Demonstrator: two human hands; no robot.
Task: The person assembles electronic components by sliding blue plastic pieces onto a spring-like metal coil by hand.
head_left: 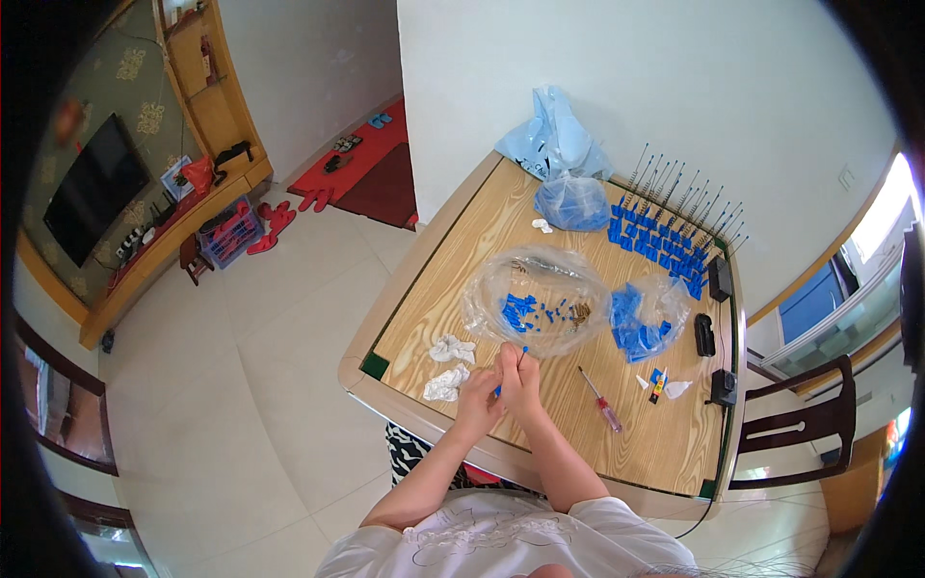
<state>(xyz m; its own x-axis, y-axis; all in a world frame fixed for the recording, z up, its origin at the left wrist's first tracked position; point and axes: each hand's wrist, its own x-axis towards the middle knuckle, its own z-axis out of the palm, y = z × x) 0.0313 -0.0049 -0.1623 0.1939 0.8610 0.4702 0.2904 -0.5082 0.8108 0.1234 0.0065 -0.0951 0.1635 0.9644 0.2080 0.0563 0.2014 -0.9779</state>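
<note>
My left hand (pixel 476 405) and my right hand (pixel 521 385) meet over the table's near edge, both closed. A small blue plastic part (pixel 498 391) shows between the fingers of my left hand. From the top of my right hand pokes a thin blue tip; the rest is hidden by the fingers. Just beyond them lies an opened clear plastic bag (pixel 484 323) with loose blue pieces (pixel 520 312) and brown-gold small parts (pixel 580 313). A screwdriver (pixel 603 403) with a clear reddish handle rests to the right of my hands.
Rows of blue parts with upright springs and rods (pixel 665 231) stand at the far right. A bag of blue pieces (pixel 631 328), a small glue tube (pixel 658 387), black boxes (pixel 723 387), crumpled white tissues (pixel 447 383) and blue bags (pixel 570 204) lie around the wooden table (pixel 424 299).
</note>
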